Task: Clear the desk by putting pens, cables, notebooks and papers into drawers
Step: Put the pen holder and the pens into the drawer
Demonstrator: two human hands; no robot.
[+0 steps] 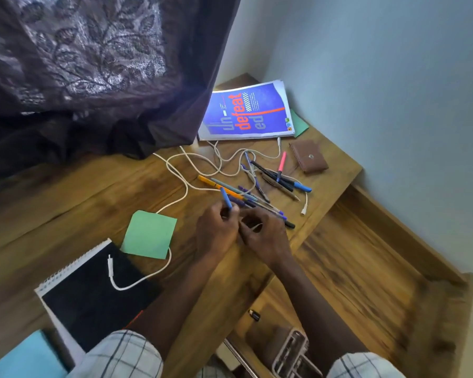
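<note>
On the wooden desk (66, 203) lies a scatter of several pens (268, 184) tangled with a white cable (180, 170). My left hand (216, 230) grips a blue pen (226, 197) upright at the near end of the pile. My right hand (265, 236) touches it, fingers curled on pens by the desk's edge. A green paper (148, 236) lies to the left, over the cable. A black spiral notebook (93, 296) sits at the near left with the cable's plug on it. A blue "undefeated" book (246, 113) on papers lies at the far corner.
An open wooden drawer (366, 282) extends below the desk's right edge, holding a small dark object (254, 315) and a clear plastic holder (292, 353). A brown wallet (309, 156) lies near the far right edge. A dark curtain (93, 72) hangs over the desk's back left.
</note>
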